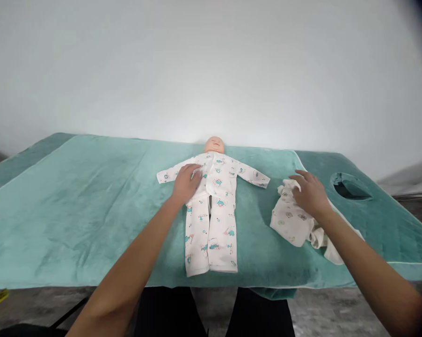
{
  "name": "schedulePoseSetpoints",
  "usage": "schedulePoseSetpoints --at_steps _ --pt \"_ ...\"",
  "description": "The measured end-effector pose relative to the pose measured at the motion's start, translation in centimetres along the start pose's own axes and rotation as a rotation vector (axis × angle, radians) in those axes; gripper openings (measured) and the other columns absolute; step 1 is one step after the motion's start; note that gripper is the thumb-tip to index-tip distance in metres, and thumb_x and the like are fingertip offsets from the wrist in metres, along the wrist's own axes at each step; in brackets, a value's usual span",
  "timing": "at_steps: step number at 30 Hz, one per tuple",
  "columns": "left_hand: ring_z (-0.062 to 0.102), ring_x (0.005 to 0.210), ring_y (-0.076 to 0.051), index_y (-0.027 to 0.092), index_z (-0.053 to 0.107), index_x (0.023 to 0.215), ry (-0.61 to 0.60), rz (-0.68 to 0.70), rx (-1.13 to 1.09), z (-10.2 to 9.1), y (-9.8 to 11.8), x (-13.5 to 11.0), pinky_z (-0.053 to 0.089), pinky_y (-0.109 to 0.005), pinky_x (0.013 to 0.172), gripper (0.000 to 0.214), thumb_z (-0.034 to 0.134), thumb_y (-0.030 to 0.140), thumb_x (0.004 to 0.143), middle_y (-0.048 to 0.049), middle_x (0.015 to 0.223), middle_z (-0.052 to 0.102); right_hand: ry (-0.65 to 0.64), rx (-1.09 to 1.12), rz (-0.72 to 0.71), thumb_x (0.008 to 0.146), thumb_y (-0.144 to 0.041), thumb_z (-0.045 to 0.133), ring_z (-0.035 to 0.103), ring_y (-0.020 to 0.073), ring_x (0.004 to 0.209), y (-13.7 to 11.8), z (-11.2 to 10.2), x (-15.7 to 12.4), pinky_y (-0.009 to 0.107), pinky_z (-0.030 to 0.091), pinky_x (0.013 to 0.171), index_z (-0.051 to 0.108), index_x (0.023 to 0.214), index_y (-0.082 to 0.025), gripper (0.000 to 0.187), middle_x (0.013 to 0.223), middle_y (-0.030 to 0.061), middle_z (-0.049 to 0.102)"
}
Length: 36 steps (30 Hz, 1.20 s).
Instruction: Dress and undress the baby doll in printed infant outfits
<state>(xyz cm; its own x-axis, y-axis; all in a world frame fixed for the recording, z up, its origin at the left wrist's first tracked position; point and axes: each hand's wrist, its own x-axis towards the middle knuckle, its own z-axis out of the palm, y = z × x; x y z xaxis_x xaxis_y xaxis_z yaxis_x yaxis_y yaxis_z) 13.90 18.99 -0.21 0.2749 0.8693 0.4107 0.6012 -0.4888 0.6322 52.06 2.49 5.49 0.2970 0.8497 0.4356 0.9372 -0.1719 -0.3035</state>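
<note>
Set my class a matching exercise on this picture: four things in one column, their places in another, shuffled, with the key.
Things
1. doll's head
2. person's left hand
3. person's right hand
4. printed baby pants

Places
A. at the crumpled clothes
B. below the hem of the printed baby shirt
C. at the shirt's neckline
D. at the shirt's front

Pairs: 1-C, 2-D, 3-A, 4-B

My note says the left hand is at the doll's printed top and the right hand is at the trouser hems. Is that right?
Not quite: the head view shows the right hand at the crumpled white clothes, not the hems. The left hand is at the printed top, as noted.
</note>
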Motion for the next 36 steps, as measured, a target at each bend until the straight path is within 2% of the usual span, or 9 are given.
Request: schedulePoseSetpoints --at_steps 6,11,16,20,24,27,29,32,36 --pt "0.057 0.114 -0.024 0.021 0.071 0.115 -0.073 -0.027 0.010 2.6 0.4 7.3 0.041 -0.039 0.107 0.034 0.047 0.032 0.094 -0.0091 0.117 0.066 -0.386 0.368 -0.080 0.096 -0.045 0.043 0.060 0.0240 0.095 -12.6 5.7 6.1 0.037 0.046 0.086 0.063 0.107 -0.020 0.034 0.103 0.0080 0.067" --pt "0.060 0.105 -0.024 0.021 0.076 0.110 -0.243 0.015 -0.015 3.1 1.2 10.3 0.045 -0.036 0.099 0.037 0.044 0.022 0.091 -0.0067 0.109 0.072 -0.493 0.269 -0.062 0.097 -0.049 0.044 0.060 0.0240 0.096 -19.7 11.2 11.5 0.036 0.045 0.088 0.064 0.103 -0.013 0.042 0.102 0.0123 0.069" --pt "0.059 0.113 -0.023 0.019 0.073 0.117 -0.262 0.017 -0.140 3.5 0.7 10.2 0.043 -0.034 0.104 0.049 0.041 0.008 0.082 -0.0049 0.120 0.072 -0.629 0.096 -0.151 0.093 -0.045 0.053 0.060 0.0278 0.100 -20.7 14.2 14.9 0.040 0.043 0.090 0.069 0.101 -0.007 0.043 0.109 0.0173 0.069" --pt "0.057 0.116 -0.024 0.019 0.070 0.124 -0.216 -0.063 -0.077 3.7 0.5 9.9 0.042 -0.037 0.106 0.052 0.041 0.006 0.083 -0.0096 0.118 0.068 -0.588 0.128 -0.184 0.094 -0.033 0.050 0.060 0.0231 0.096 -19.9 14.3 15.2 0.033 0.041 0.086 0.070 0.090 -0.008 0.032 0.100 0.0137 0.070" --pt "0.058 0.112 -0.024 0.024 0.069 0.125 -0.259 -0.118 -0.091 3.4 1.3 9.6 0.044 -0.036 0.103 0.053 0.043 0.004 0.084 -0.0102 0.114 0.062 -0.465 0.148 -0.076 0.099 -0.027 0.033 0.060 0.0194 0.088 -19.1 13.8 13.2 0.028 0.041 0.077 0.066 0.091 -0.010 0.038 0.094 0.0122 0.069" --pt "0.061 0.103 -0.024 0.027 0.071 0.122 -0.163 -0.126 -0.137 3.1 1.9 8.7 0.048 -0.038 0.098 0.049 0.045 0.006 0.085 -0.0093 0.115 0.057 -0.370 0.169 0.024 0.101 -0.029 0.023 0.060 0.0187 0.082 -19.0 13.4 10.6 0.028 0.041 0.069 0.061 0.101 -0.012 0.042 0.097 0.0118 0.069" --pt "0.061 0.104 -0.023 0.027 0.070 0.121 -0.099 -0.108 -0.164 2.9 2.1 7.6 0.048 -0.037 0.098 0.047 0.045 0.007 0.087 -0.0088 0.117 0.054 -0.320 0.207 0.035 0.101 -0.039 0.027 0.060 0.0194 0.081 -19.2 12.7 8.6 0.028 0.040 0.067 0.060 0.100 -0.016 0.040 0.095 0.0095 0.069" --pt "0.057 0.116 -0.022 0.025 0.072 0.115 -0.106 -0.039 -0.208 2.4 2.0 5.5 0.043 -0.036 0.107 0.040 0.045 0.010 0.090 -0.0085 0.121 0.056 -0.382 0.200 -0.062 0.096 -0.053 0.043 0.061 0.0223 0.079 -20.1 11.0 6.2 0.030 0.038 0.067 0.060 0.085 -0.021 0.038 0.085 0.0077 0.069" --pt "0.051 0.127 -0.022 0.025 0.073 0.113 -0.115 0.061 -0.248 1.9 1.9 3.3 0.036 -0.039 0.115 0.034 0.045 0.019 0.095 -0.0083 0.130 0.054 -0.512 0.078 -0.104 0.094 -0.044 0.049 0.063 0.0245 0.083 -21.1 9.6 5.2 0.031 0.035 0.067 0.062 0.078 -0.020 0.032 0.088 0.0108 0.071"
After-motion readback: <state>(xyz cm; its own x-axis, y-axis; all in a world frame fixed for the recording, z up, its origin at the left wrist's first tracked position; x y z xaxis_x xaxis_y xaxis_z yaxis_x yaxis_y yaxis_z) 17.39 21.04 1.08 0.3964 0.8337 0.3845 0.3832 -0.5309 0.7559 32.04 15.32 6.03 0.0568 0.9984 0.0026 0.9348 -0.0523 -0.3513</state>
